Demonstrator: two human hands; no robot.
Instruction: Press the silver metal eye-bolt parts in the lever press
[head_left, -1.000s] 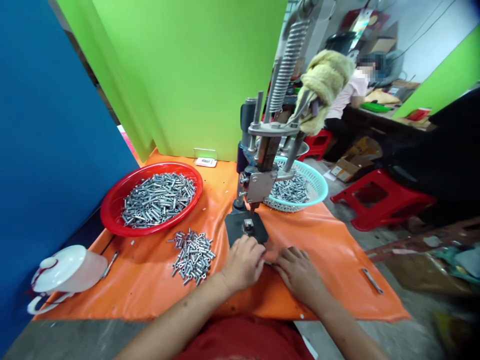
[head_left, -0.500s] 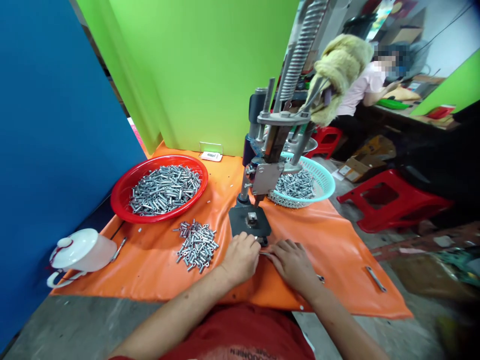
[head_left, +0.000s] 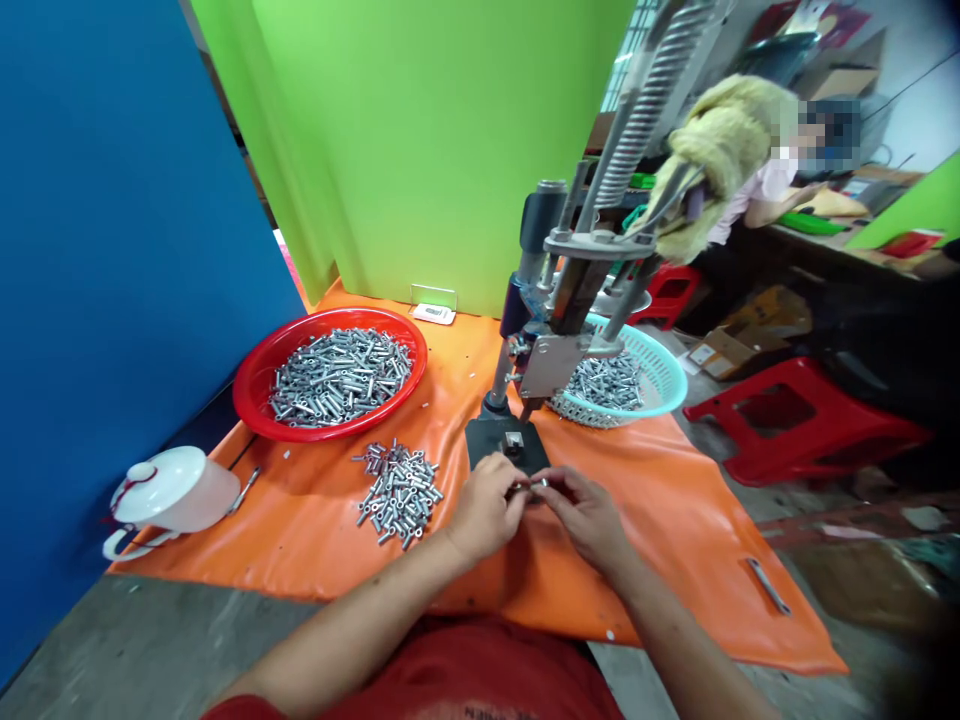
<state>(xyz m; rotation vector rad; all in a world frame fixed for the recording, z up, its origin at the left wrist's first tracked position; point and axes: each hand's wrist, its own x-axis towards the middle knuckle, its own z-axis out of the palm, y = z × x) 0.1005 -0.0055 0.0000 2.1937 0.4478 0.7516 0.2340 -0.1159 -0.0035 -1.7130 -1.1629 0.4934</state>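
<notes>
A small metal part [head_left: 534, 485] sits just below the middle of the frame, pinched between the fingertips of both hands; the left hand [head_left: 487, 505] closes on it from the left with fingers curled in, and the right hand [head_left: 589, 510] closes on it from the right, thumb and forefinger meeting at the piece; how the part is turned is too small to tell. The hands hover just in front of the dark base plate [head_left: 506, 445] of a hand press [head_left: 559, 300], which rises through the centre of the frame; a long coil spring [head_left: 652, 90] climbs toward the upper right, and the lever there is wrapped in a yellowish furry cover [head_left: 720, 150]. All this stands on an orange mat [head_left: 675, 530]. Left of the hands lies a loose pile of metal pieces [head_left: 397, 480]; further up and left, a red bowl [head_left: 255, 370] is heaped with more of them; right of the press, a teal basket [head_left: 667, 370] holds another lot. At the lower left edge of the mat rests a white lidded cup [head_left: 169, 490]; at the lower right lies a thin metal strip [head_left: 769, 585]. A red stool [head_left: 802, 420] stands at the right; a co-worker's pink sleeve [head_left: 765, 185] shows in the upper right.
</notes>
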